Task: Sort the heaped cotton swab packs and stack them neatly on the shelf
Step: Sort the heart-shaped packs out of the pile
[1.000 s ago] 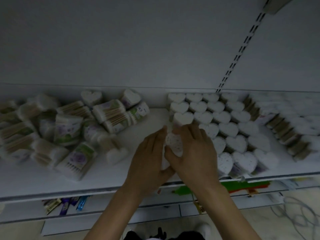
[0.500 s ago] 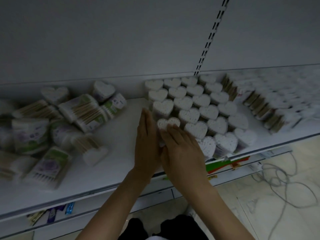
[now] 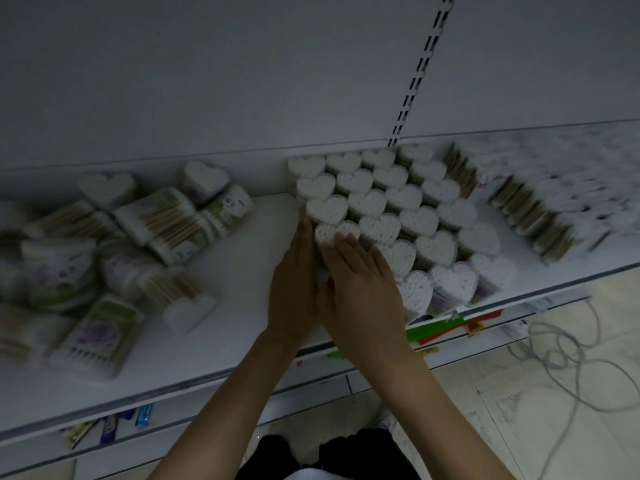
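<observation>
Nearest: floor (image 3: 519, 427), with a loose cable (image 3: 561, 355) to the right. Small packets (image 3: 110, 424) lie on the lower shelf at left.

Left hand (image 3: 294, 289): fingers straight and together, set edge-on against the left side of the front pack (image 3: 337, 232). Right hand (image 3: 360, 289): flat, fingers straight and slightly apart, laid over the near part of the same pack. Neither hand curls round it; the pack is pressed between them. How much of the pack lies under the right palm I cannot tell.

The pack stands upright on the shelf (image 3: 242, 271), heart face up, at the front of the leftmost column and touching the pack behind it.

Sorted rows (image 3: 398, 202): upright heart packs, close-set, running back to the rear panel (image 3: 242, 81). To their right, further packs (image 3: 519, 209), blurred.

Heap (image 3: 104, 244): unsorted packs lying at mixed angles on the left of the shelf, well apart from the rows.

A slotted strip (image 3: 415, 74) runs up the panel.
</observation>
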A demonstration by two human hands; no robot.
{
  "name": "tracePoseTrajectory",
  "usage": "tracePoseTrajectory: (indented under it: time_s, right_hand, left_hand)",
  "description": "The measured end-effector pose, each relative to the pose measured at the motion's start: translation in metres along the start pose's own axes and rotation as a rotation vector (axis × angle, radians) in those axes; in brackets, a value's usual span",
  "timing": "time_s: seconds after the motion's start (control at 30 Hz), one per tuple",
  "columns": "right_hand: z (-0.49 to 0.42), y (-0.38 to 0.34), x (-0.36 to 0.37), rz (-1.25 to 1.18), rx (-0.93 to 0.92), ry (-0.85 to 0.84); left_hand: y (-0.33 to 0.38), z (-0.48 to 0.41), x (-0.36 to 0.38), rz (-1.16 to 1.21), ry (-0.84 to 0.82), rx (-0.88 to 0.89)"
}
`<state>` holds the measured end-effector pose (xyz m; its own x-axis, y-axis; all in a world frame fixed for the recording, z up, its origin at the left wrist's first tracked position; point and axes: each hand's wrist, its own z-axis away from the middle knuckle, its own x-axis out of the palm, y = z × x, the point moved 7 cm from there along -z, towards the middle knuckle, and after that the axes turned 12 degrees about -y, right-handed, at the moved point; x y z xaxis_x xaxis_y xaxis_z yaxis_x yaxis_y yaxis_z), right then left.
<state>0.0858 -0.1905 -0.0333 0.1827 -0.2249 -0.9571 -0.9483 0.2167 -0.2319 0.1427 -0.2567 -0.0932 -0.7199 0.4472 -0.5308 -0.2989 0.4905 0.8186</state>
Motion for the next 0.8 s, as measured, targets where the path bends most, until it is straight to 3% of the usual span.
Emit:
tracePoseTrajectory:
  time_s: [0.13,0.2,0.27,0.33,0.4,0.57,0.67,0.8]
  right_hand:
    - [-0.004,-0.005,-0.011,-0.080,-0.060,-0.009]
    - [0.000,-0.010,-0.018,-0.185,-0.110,0.026]
    - [0.003,-0.021,-0.018,-0.441,-0.155,0.017]
    - [0.003,-0.038,-0.007,-0.723,-0.174,-0.070]
    - [0.002,-0.060,0.011,-0.843,-0.181,-0.196]
    - [0.001,-0.119,0.057,-0.743,-0.287,-0.478]
    - [-0.005,-0.128,0.080,-0.592,-0.270,-0.534]
    - [-0.007,-0.117,0.072,-0.593,-0.218,-0.526]
  left_hand:
    - [0.006,0.007,-0.009,0.084,0.048,-0.034]
    - [0.012,0.026,-0.022,0.127,0.154,0.001]
    - [0.019,0.058,-0.048,0.138,0.319,-0.002]
    - [0.024,0.095,-0.080,0.045,0.503,-0.028]
    - [0.023,0.128,-0.109,-0.083,0.643,-0.067]
    - [0.015,0.179,-0.146,-0.090,0.830,-0.153]
    - [0.011,0.188,-0.143,-0.064,0.839,-0.180]
    - [-0.003,0.180,-0.127,-0.140,0.607,-0.231]
